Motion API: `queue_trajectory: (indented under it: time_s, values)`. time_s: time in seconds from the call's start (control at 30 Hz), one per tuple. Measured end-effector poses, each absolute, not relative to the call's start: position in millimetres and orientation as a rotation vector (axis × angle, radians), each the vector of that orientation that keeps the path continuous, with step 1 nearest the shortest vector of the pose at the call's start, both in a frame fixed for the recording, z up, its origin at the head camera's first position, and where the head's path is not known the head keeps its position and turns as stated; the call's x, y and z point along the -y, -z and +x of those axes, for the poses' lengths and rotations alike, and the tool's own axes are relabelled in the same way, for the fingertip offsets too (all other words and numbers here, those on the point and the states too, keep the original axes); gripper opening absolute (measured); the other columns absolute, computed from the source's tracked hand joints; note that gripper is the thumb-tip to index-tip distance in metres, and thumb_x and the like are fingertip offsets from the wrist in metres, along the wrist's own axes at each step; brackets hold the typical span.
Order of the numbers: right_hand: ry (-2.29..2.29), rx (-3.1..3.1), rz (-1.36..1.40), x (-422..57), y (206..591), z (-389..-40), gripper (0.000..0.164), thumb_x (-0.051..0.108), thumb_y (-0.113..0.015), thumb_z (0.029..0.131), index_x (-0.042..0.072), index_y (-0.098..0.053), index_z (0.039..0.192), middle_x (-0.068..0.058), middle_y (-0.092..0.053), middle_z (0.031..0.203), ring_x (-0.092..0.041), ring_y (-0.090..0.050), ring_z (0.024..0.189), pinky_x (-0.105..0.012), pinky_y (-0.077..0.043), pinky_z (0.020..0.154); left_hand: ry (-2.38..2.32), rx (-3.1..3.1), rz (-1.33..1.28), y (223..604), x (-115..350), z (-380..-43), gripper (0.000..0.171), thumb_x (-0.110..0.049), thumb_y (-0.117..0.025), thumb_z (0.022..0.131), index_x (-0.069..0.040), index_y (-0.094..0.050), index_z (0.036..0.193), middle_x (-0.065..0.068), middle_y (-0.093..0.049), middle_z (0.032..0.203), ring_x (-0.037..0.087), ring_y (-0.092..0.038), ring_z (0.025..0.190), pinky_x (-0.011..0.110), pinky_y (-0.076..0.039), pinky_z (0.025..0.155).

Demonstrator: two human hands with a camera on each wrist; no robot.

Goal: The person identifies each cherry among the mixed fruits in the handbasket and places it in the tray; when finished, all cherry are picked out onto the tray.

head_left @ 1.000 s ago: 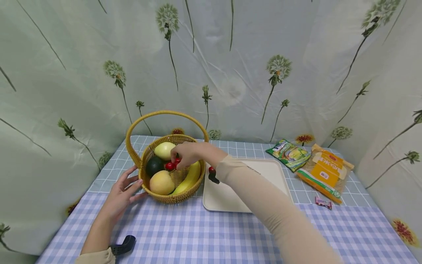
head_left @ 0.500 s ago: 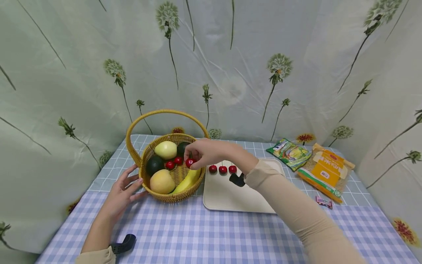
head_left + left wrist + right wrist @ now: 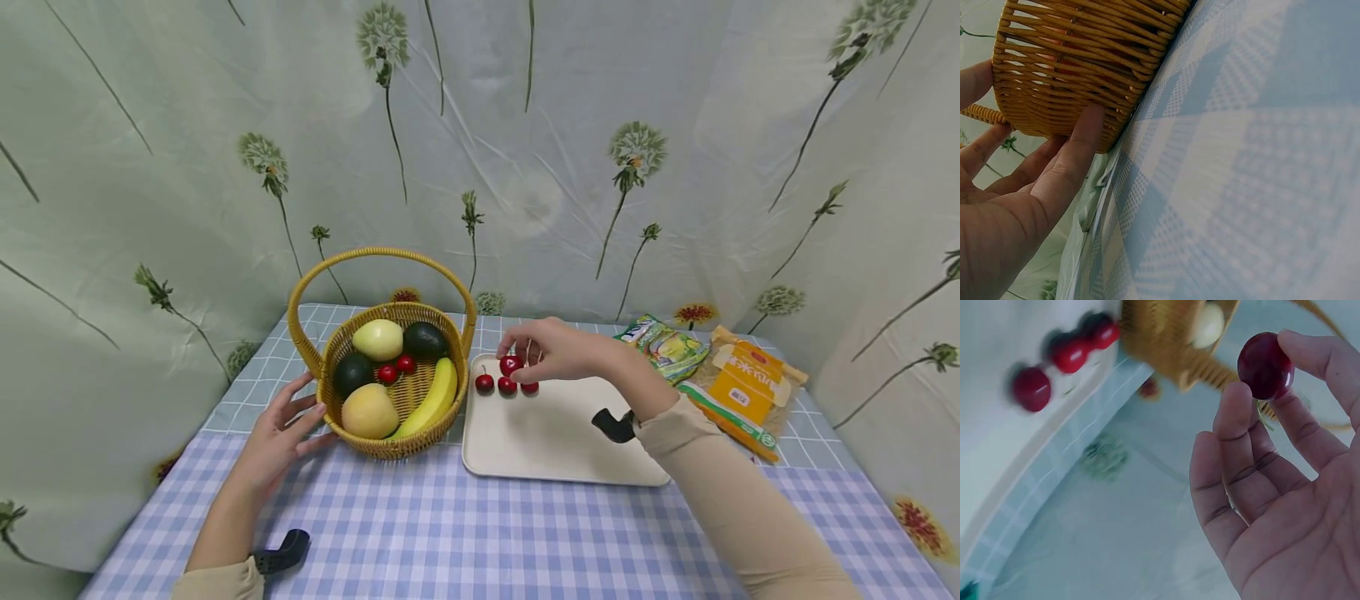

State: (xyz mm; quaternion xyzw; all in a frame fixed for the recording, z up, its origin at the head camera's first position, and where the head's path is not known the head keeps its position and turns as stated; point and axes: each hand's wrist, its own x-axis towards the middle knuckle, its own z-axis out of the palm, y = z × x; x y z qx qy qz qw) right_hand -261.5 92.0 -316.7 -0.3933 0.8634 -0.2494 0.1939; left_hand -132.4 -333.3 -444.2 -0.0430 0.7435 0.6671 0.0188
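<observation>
My right hand point(image 3: 558, 350) pinches a dark red cherry point(image 3: 1265, 366) between thumb and fingertips, above the back left part of the cream tray point(image 3: 555, 454). Three cherries point(image 3: 484, 384) with stems sit in a row on that tray. To its left stands a yellow wicker basket point(image 3: 386, 450) with a tall handle. Inside are two small cherries point(image 3: 387, 375), a banana point(image 3: 431, 404), a round yellow fruit point(image 3: 370, 412), a pale yellow-green fruit point(image 3: 377, 340) and two dark green fruits point(image 3: 426, 340). My left hand point(image 3: 281, 437) touches the basket's left side with spread fingers.
At the back right lie a green snack bag point(image 3: 663, 346) and an orange and clear bag point(image 3: 742, 392) of grain-like food. A checked cloth point(image 3: 450, 533) covers the table. A curtain point(image 3: 540, 167) with a dandelion print hangs behind.
My right hand has lifted a cherry out of the basket and carried it right, over the tray. The left hand has stayed against the basket.
</observation>
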Motion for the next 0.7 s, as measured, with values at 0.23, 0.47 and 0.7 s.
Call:
queue_trajectory:
  time_s: [0.23, 0.47, 0.7]
  values:
    - [0.721, -2.493, -0.979, -134, 345, -274, 0.028, 0.017, -0.075, 0.099, 0.012, -0.072, 0.127, -0.003, -0.072, 0.101, -0.018, -0.067, 0.092, -0.033, -0.057, 0.079, -2.076, -2.299, -0.144, 444, 333, -132, 0.073, -0.023, -0.059, 0.112, -0.016, -0.017, 0.173, 0.028, -0.029, 0.164, -0.008, -0.062, 0.112, 0.031, -0.066, 0.091]
    - [0.7, -2.535, -0.918, -156, 379, -289, 0.031, 0.013, -0.076, 0.098, 0.003, -0.072, 0.127, -0.006, -0.072, 0.098, -0.018, -0.066, 0.088, -0.031, -0.055, 0.078, -2.087, -2.292, -0.14, 444, 333, -132, 0.073, -0.022, -0.059, 0.113, -0.015, -0.018, 0.172, 0.029, -0.028, 0.163, -0.008, -0.063, 0.111, 0.031, -0.066, 0.091]
    - [0.692, -2.544, -0.855, -161, 401, -297, 0.033, 0.015, -0.077, 0.098, 0.005, -0.072, 0.129, -0.006, -0.071, 0.098, -0.017, -0.066, 0.09, -0.03, -0.056, 0.079, -2.099, -2.294, -0.131, 445, 334, -133, 0.072, -0.021, -0.058, 0.113, -0.014, -0.018, 0.172, 0.028, -0.03, 0.161, -0.006, -0.063, 0.112, 0.031, -0.066, 0.091]
